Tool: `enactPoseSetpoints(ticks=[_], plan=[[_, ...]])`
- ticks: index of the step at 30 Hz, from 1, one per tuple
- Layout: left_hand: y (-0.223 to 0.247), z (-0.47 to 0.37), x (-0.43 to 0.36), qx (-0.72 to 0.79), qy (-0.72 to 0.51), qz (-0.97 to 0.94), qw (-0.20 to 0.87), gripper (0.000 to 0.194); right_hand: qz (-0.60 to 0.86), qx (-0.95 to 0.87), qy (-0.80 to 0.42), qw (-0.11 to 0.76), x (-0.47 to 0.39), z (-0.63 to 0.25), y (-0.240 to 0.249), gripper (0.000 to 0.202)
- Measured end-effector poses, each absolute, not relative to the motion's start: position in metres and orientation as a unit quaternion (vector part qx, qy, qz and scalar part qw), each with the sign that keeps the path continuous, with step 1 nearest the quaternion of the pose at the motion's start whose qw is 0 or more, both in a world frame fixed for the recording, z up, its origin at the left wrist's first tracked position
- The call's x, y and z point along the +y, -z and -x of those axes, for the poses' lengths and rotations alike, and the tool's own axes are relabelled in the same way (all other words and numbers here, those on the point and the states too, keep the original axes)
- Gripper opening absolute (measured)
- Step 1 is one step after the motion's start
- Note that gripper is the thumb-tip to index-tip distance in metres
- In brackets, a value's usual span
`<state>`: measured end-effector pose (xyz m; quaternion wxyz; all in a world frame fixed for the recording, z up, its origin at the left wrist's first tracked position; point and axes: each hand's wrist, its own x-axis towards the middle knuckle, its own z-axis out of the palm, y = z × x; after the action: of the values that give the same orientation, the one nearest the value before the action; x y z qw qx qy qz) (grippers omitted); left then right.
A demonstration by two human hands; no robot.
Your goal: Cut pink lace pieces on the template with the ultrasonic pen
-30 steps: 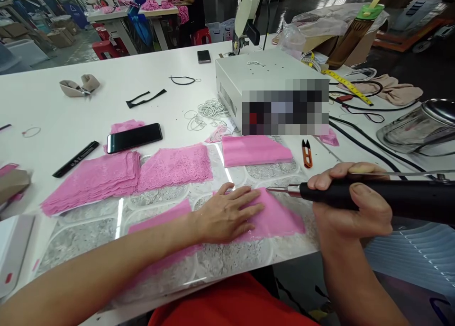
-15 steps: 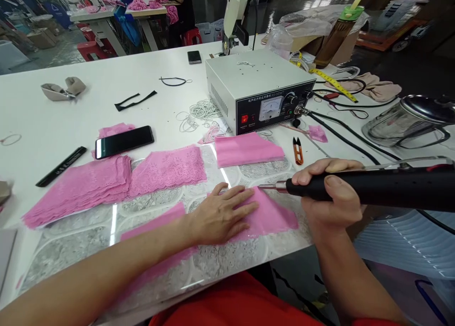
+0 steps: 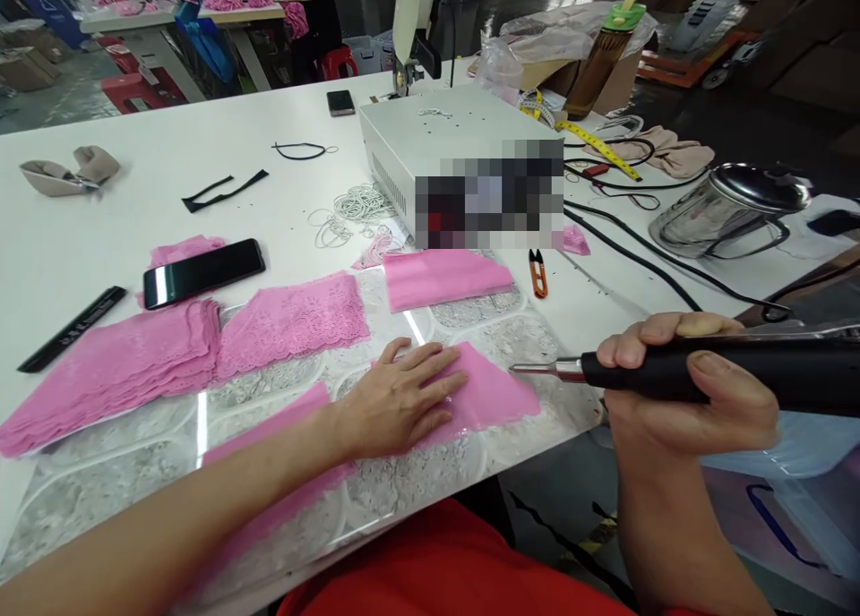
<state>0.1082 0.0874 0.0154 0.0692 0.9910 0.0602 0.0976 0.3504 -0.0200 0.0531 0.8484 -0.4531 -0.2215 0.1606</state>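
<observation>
My left hand [image 3: 396,401] lies flat with fingers spread on a pink fabric piece [image 3: 494,388], pressing it against the marbled clear sheet [image 3: 530,338]. My right hand [image 3: 678,423] is wrapped round a black handheld ultrasonic welder [image 3: 645,372]. The welder's slim metal tip [image 3: 530,368] points left, just over or beside the fabric's right edge; whether it touches I cannot tell. Under my left forearm lies another pink piece [image 3: 282,419], partly hidden. Beyond my left hand are a pink lace piece [image 3: 299,320], a lace stack [image 3: 134,356] and a folded plain pink piece [image 3: 447,280].
A pale control box [image 3: 457,119] stands behind the fabric, its front blurred out. Orange thread snips [image 3: 538,274], a glass jug [image 3: 718,209] and black cables [image 3: 638,240] are to the right. A phone [image 3: 205,273] and a black marker-like stick [image 3: 73,328] lie left.
My right hand has drawn the welder back to the right, so its tip has left the fabric's upper edge near my left fingers. My left hand stays flat on the fabric. The view has shifted.
</observation>
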Motion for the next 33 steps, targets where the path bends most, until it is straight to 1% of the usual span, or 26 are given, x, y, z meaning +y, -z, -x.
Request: enactPoseSetpoints(ticks=[9, 24, 33], plan=[[-0.017, -0.108, 0.087, 0.058, -0.097, -0.992, 0.065, 0.044, 0.475, -0.202, -0.156, 0.842, -0.045, -0.362, -0.055, 0.021], [-0.017, -0.108, 0.087, 0.064, -0.085, -0.992, 0.071, 0.043, 0.484, -0.218, -0.174, 0.829, -0.044, -0.356, -0.057, 0.018], [-0.017, -0.108, 0.087, 0.065, -0.084, -0.991, 0.076, 0.043, 0.455, -0.276, -0.178, 0.828, -0.046, -0.361, -0.052, 0.014]])
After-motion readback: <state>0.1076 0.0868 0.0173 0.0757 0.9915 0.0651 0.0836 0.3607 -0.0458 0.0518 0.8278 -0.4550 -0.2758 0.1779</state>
